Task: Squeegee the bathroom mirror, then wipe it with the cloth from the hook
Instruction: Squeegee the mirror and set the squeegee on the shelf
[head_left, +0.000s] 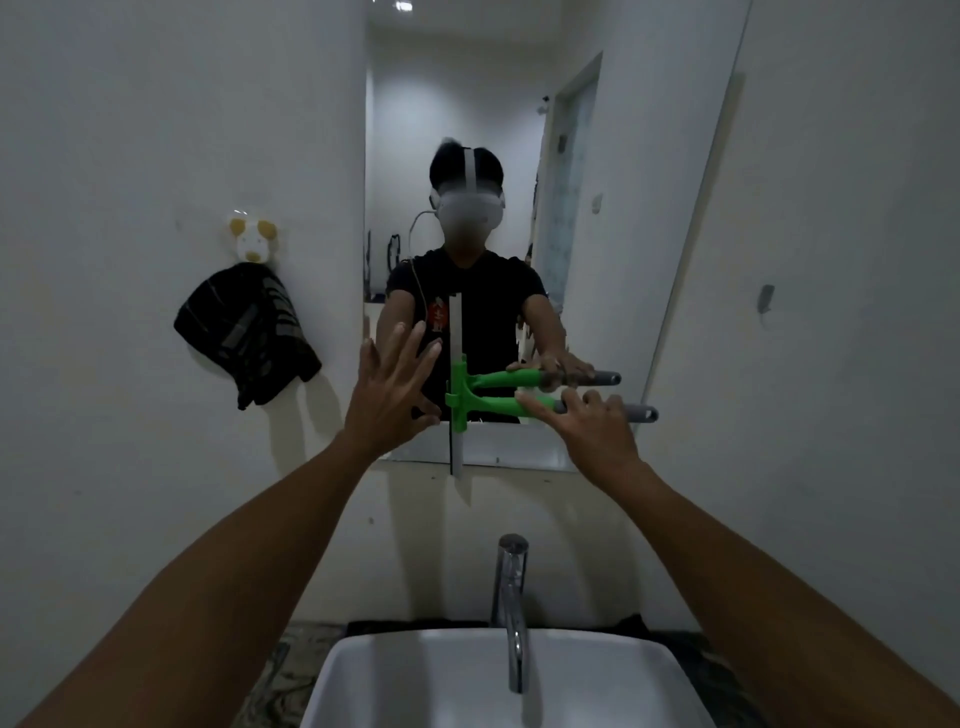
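At nine o'clock a dark cloth (247, 332) is hanging from an animal-shaped hook (253, 238). The left hand (390, 384) is being held flat at the mirror (597, 208), fingers spread and gripping nothing. The green squeegee (460, 392) is being pressed blade-upright against the glass at centre, its handle pointing toward three o'clock, with the right hand's (592, 423) fingers wrapped around it.

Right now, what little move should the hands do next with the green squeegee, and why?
Probably slide the squeegee sideways across the mirror. Its blade stands upright low on the glass, the right hand is on the handle with fingers loose, and the left hand is spread open beside it. The cloth hangs on its hook, for later.
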